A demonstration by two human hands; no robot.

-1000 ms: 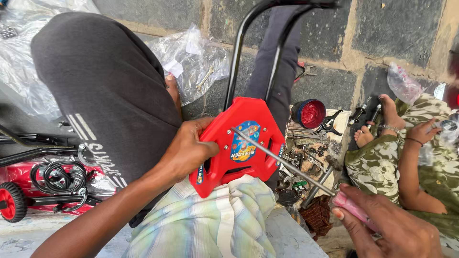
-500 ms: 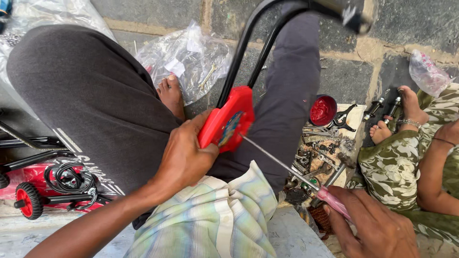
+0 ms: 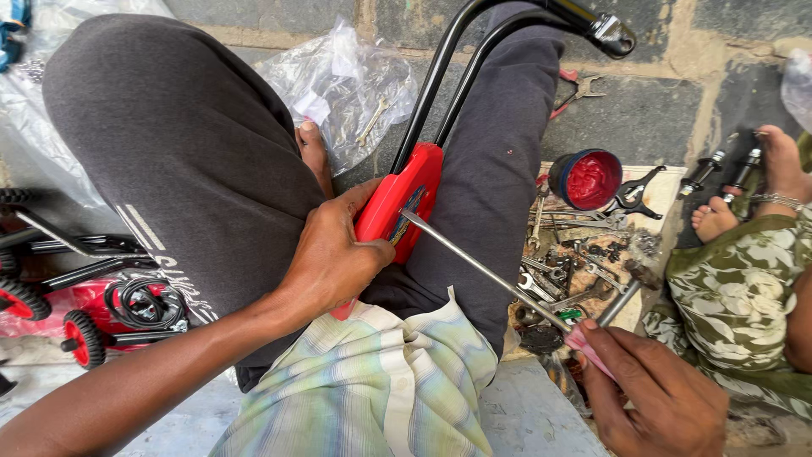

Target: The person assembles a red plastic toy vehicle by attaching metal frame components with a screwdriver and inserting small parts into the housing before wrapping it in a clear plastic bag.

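My left hand (image 3: 334, 254) grips a red plastic panel (image 3: 399, 200) with a coloured sticker, held edge-on between my knees. A black metal tube frame (image 3: 457, 68) rises from the panel to the top of the view. My right hand (image 3: 655, 393) holds a long screwdriver (image 3: 491, 272) by its pink handle. The steel shaft slants up to the left and its tip touches the panel's face near the sticker.
A pile of wrenches and small tools (image 3: 575, 271) lies on a mat at my right, with a red tin (image 3: 588, 178). Another person's camouflage-clad leg (image 3: 736, 279) and bare foot sit far right. Red toy parts with wheels (image 3: 76, 313) lie left. Clear plastic bags (image 3: 347, 85) lie behind.
My left hand has turned the red panel from facing me to edge-on and lowered it between my knees. The screwdriver tip has stayed against the panel.
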